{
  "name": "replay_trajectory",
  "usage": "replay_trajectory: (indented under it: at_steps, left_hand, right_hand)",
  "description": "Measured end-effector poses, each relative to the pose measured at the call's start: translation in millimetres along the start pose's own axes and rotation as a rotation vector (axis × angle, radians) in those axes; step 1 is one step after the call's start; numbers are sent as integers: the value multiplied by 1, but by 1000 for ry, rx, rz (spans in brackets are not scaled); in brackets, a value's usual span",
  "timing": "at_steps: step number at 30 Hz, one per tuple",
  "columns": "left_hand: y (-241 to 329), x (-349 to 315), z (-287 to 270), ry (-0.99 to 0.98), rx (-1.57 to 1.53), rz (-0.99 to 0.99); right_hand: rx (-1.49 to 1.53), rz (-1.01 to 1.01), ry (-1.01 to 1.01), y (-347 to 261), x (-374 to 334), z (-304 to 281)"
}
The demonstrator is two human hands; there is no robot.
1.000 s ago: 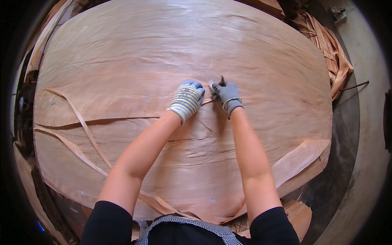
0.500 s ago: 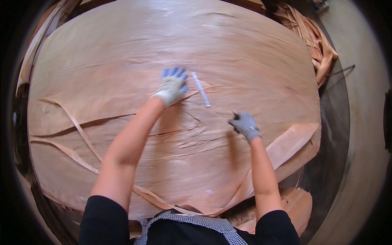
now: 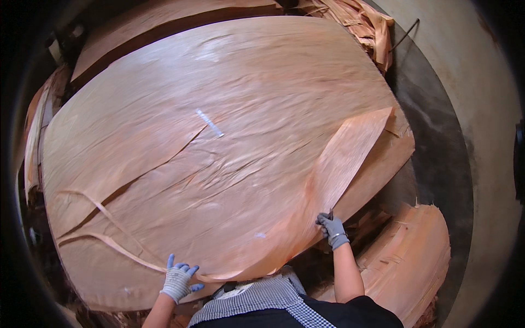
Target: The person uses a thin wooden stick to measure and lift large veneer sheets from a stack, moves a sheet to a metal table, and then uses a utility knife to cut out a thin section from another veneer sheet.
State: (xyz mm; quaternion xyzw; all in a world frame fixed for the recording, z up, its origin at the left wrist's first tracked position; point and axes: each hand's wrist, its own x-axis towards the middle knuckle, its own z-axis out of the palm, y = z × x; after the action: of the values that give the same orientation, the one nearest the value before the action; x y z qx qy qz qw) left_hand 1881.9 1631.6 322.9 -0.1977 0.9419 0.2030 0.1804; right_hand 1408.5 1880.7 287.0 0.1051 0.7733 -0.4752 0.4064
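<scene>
A large sheet of thin tan wood veneer (image 3: 229, 71) lies before me, wrinkled and split by a long tear on its left. My left hand (image 3: 179, 280), in a white glove with blue fingers, is by the near edge with its fingers spread, next to a thin loose strip of veneer (image 3: 123, 249). My right hand (image 3: 333, 228), in a grey glove, is closed round a small dark tool (image 3: 330, 214) with a pointed tip, mostly hidden by the fingers. It is at the lower end of a wide, turned-up veneer flap (image 3: 353, 150) along the right edge.
A strip of white tape (image 3: 210, 123) bridges the tear's inner end. Bundled veneer scraps (image 3: 361, 24) stick out at the far right corner. More veneer (image 3: 407, 262) lies below right. A thin dark rod (image 3: 406, 34) stands out over the floor (image 3: 481, 126).
Both hands have come back toward me from the middle of the sheet, the left one to the near edge and the right one to the flap. The view has turned and shifted.
</scene>
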Motion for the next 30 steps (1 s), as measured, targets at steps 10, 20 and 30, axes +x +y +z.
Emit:
replay_trajectory:
  at_steps: [10,20,30]
  left_hand:
    - [25,-47,36,41,-269,-71]
    - [77,-79,107,265,-72,-60]
    - [93,-33,161,499,86,-13]
  right_hand:
    - [-854,-1211,-263,18,-115,87]
    - [-904,-1324,-475,117,-228,141]
    - [-273,-125,-692,228,-144,88]
